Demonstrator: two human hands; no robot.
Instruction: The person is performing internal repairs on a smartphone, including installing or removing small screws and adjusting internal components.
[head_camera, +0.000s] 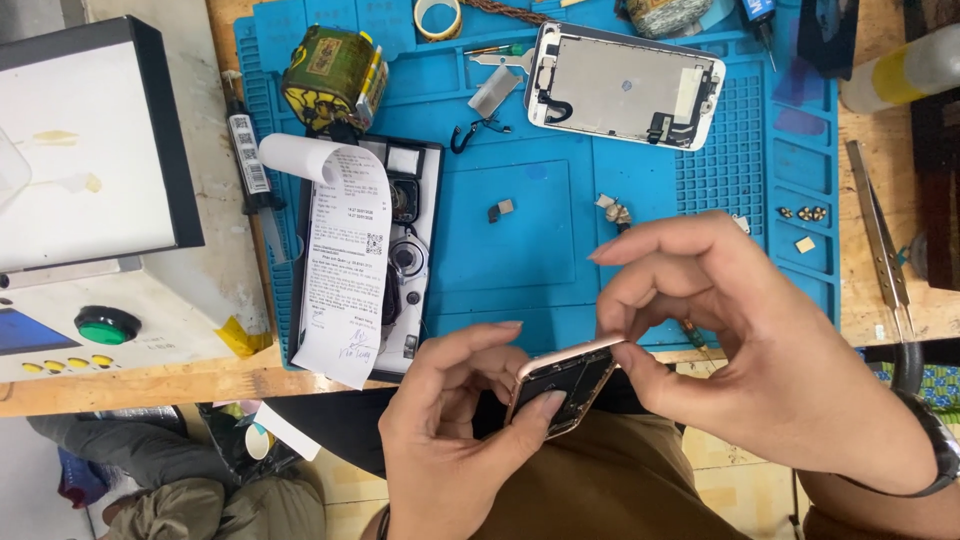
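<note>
Both hands are down over the lap, just below the bench edge, closed on a phone shell (562, 385) with a rose-gold rim, its open inside facing up. The left hand (450, 440) cradles it from 7 o'clock, thumb pressed flat on the dark interior. The right hand (745, 340) comes in from 3 o'clock, thumb and a finger pinched on the shell's top edge, the other fingers fanned up and free. Whether something tiny sits between those fingertips I can't tell; they cover the spot.

On the blue mat (520, 230), at 12 o'clock from the hands, the detached screen (625, 85) lies back side up. At 10 o'clock a second opened phone (405, 255) sits under a long paper slip (345, 265). A few loose bits, 2 of them near the mat's middle (501, 210), lie well apart from the hands, and tweezers (880, 235) rest at 2 o'clock on the wood.

My read: this is work inside the stripped shell, near its top end, probably seating or freeing a small part. The next move wants a steady left grip, so the shell doesn't rock, and fine fingertip pressure from the right.
</note>
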